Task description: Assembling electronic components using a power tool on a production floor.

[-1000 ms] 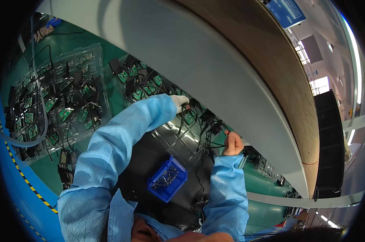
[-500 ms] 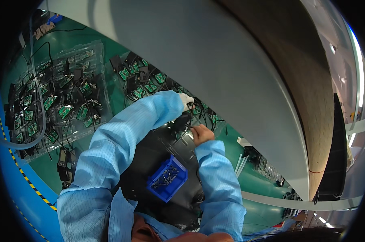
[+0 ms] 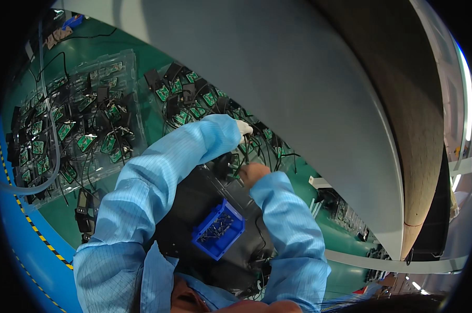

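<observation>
My left hand (image 3: 243, 129), in a white glove, pinches a black cable (image 3: 249, 140) at the near edge of a tray full of circuit boards. Just below it, my bare right hand (image 3: 254, 173) has its fingers curled together beside a dark part (image 3: 224, 165). What those fingers hold is hidden and slightly blurred. Green circuit boards (image 3: 196, 110) with black housings and cables lie around and behind my left hand. Nearer to me, a blue bin (image 3: 218, 229) with small metal pieces inside stands on a black surface (image 3: 181, 208).
At the left, a clear plastic tray (image 3: 134, 99) carries many green boards and black cables, with a translucent hose (image 3: 54, 151) across it. A large grey panel (image 3: 277, 68) slants over the bench from above. More parts (image 3: 345, 216) lie at the right on the green mat (image 3: 345, 276).
My right hand has moved a little left, and its forearm has swung to the right. The left hand stays nearly in place. The whole view has shifted slightly.
</observation>
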Demonstrator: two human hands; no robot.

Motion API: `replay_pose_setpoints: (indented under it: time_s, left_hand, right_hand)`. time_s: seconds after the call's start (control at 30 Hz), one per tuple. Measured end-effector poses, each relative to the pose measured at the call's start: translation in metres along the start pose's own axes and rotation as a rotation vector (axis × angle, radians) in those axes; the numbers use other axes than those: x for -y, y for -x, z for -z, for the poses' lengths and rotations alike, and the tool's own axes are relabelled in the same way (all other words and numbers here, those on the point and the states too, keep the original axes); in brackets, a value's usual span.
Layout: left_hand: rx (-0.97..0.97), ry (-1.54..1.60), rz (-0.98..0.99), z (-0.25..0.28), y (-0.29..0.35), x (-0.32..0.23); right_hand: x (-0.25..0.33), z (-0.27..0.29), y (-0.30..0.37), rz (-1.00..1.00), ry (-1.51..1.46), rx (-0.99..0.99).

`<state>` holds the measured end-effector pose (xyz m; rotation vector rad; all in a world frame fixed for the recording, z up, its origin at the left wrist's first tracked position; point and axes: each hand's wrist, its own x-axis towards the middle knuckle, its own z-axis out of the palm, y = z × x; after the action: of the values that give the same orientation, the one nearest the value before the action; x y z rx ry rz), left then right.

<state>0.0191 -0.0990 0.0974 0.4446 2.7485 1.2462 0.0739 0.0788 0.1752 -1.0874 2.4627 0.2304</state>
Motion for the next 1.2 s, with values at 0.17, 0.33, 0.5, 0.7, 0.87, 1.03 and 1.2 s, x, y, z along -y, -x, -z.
replay_pose_setpoints:
  time_s: [0.17,0.33,0.5,0.7,0.87,1.03,1.2]
  left_hand:
    - [0.036,-0.045,-0.002,-0.001,0.003,0.0]
    - [0.075,-0.105,-0.009,-0.002,0.004,-0.001]
    - [0.109,-0.183,0.002,-0.003,0.009,0.004]
    - [0.145,-0.239,-0.007,-0.003,0.004,-0.001]
    - [0.141,-0.253,0.007,0.001,0.011,0.002]
    - [0.148,-0.281,0.005,0.006,0.012,0.002]
    - [0.151,-0.298,0.017,0.013,0.012,0.004]
  right_hand:
    - [0.009,0.0,0.014,0.045,-0.033,0.103]
    - [-0.002,-0.028,0.011,0.053,-0.223,0.135]
    - [-0.022,-0.05,0.004,0.128,-0.478,0.128]
    - [-0.079,-0.143,-0.051,-0.091,-0.456,-0.099]
    - [-0.047,-0.116,-0.068,-0.402,-0.887,-0.021]
    - [-0.057,-0.098,-0.104,-0.446,-0.858,-0.117]
    - [-0.061,-0.088,-0.111,-0.425,-0.794,-0.118]
